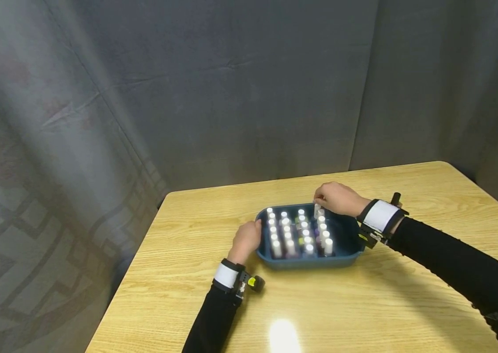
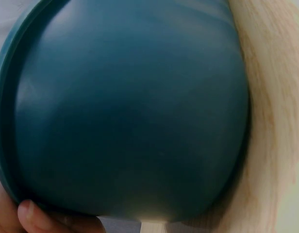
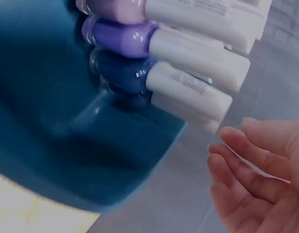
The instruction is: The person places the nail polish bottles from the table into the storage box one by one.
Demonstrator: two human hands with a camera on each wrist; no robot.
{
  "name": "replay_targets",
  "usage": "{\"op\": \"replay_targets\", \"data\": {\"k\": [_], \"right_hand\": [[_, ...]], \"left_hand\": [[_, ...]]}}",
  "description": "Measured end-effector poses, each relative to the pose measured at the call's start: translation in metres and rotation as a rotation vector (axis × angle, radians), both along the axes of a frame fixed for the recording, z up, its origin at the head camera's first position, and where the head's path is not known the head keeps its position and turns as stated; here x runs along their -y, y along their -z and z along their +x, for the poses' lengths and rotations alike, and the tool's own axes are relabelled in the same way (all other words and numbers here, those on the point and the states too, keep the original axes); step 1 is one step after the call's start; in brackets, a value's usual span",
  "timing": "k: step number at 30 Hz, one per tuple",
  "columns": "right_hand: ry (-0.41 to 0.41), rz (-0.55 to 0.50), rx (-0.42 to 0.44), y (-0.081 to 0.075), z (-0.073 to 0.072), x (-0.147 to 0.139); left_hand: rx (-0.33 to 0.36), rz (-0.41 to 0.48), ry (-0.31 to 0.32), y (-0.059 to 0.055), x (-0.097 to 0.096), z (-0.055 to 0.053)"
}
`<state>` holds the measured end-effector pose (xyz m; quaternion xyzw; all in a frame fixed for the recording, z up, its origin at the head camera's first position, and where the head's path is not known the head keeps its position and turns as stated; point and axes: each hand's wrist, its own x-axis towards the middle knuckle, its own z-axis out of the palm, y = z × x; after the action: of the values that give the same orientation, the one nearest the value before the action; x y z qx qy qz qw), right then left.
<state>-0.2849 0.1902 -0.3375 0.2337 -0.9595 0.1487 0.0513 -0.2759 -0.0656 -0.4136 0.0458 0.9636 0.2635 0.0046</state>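
Note:
A dark blue plastic tub (image 1: 315,263) holds rows of upright nail polish bottles with white caps (image 1: 328,246). At the tub's left end my left hand (image 1: 246,239) grips the rim. Fingertips (image 2: 37,217) curl at that rim in the left wrist view, beside the tub's smooth outer wall (image 2: 130,116). My right hand (image 1: 341,198) is over the far edge, by the rightmost row. In the right wrist view its loosely bent fingers stand just off the cap of a navy nail polish bottle (image 3: 125,73). Beside that are a purple bottle (image 3: 125,40) and a pink one (image 3: 123,8).
The tub stands on a light wooden table (image 1: 196,240). Inside it, bare floor shows at the right end. Grey curtains (image 1: 249,98) hang behind the table and to its left. A bright light reflection lies on the tabletop near the front.

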Motion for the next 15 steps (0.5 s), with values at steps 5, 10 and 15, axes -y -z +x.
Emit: {"op": "replay_targets", "data": {"k": [5,10,15], "right_hand": [[0.099,-0.046,-0.042,-0.004,0.003,-0.024],[0.223,-0.062,-0.066,-0.006,0.006,-0.069],[0.342,0.011,0.009,-0.006,0.01,-0.118]], "left_hand": [[-0.005,0.006,0.01,0.0,0.0,0.001],[0.013,0.008,0.005,0.0,-0.001,0.002],[0.022,0.002,-0.009,-0.001,-0.001,0.002]]}}
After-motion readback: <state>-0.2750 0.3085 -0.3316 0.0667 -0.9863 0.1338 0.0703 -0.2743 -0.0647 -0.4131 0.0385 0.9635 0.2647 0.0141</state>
